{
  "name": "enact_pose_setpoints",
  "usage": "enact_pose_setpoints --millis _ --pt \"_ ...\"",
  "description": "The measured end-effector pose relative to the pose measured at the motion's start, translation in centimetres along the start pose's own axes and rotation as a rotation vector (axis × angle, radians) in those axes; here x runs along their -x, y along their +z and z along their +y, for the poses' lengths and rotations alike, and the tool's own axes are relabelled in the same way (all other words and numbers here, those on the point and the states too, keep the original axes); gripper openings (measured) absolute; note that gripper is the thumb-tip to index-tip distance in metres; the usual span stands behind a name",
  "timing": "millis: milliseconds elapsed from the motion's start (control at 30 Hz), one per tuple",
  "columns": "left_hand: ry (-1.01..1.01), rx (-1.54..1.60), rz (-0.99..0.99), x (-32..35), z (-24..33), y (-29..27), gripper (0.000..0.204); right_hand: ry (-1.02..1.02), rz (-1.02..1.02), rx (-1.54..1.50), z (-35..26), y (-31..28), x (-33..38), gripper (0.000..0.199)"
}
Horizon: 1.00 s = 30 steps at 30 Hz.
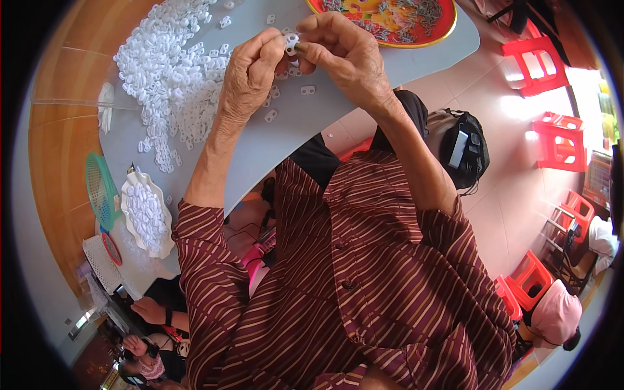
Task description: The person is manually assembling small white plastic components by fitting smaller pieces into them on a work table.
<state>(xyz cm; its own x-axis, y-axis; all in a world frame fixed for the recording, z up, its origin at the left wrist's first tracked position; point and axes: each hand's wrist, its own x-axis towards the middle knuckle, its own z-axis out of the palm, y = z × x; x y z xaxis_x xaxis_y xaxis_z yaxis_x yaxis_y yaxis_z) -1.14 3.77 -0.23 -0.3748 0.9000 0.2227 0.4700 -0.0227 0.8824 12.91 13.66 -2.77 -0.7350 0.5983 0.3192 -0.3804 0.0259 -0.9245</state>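
Above the table's far edge, my two hands meet at a small white plastic piece [292, 40] with two round holes. My left hand [249, 70] is closed, pinching the piece from its left side. From the right, my right hand [354, 64] has its thumb tip against the same piece, with its fingers curled behind. Whether a smaller part sits between those fingers is hidden. Several loose two-hole pieces [307, 90] lie on the table beneath and beside my hands. A big heap of the same white pieces [166, 81] spreads left of my left hand.
A red floral tray [393, 45] of small grey metal parts stands beyond my right hand. Left lie a scalloped white dish [170, 244] of white pieces and a green basket [101, 188]. Red stools [534, 65] and a black bag [469, 153] are right; other people sit lower left.
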Motion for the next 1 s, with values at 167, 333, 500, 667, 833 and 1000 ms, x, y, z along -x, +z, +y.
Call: enact_pose_setpoints --millis 167,333,500,667,833,1000 --pt "-0.085 0.055 -0.031 0.1 0.5 0.1 0.022 -0.024 -0.033 0.006 -0.1 0.2 0.0 0.031" --pt "-0.002 0.043 0.062 0.3 0.5 0.7 0.024 -0.064 -0.02 0.141 0.4 0.4 0.1 0.033" --pt "-0.018 0.014 0.035 0.4 0.2 0.5 0.026 -0.102 0.017 0.163 0.3 0.8 0.1 0.03" --pt "0.006 0.042 0.071 0.5 -0.5 0.7 0.029 -0.166 0.031 0.296 0.5 0.8 0.1 0.023" --pt "0.039 0.054 0.043 0.7 -0.4 0.9 0.027 -0.197 0.037 0.367 0.0 1.0 0.3 0.018" --pt "0.0 0.068 0.022 0.9 0.1 1.1 0.026 -0.178 0.029 0.43 -0.5 1.0 0.5 0.018"
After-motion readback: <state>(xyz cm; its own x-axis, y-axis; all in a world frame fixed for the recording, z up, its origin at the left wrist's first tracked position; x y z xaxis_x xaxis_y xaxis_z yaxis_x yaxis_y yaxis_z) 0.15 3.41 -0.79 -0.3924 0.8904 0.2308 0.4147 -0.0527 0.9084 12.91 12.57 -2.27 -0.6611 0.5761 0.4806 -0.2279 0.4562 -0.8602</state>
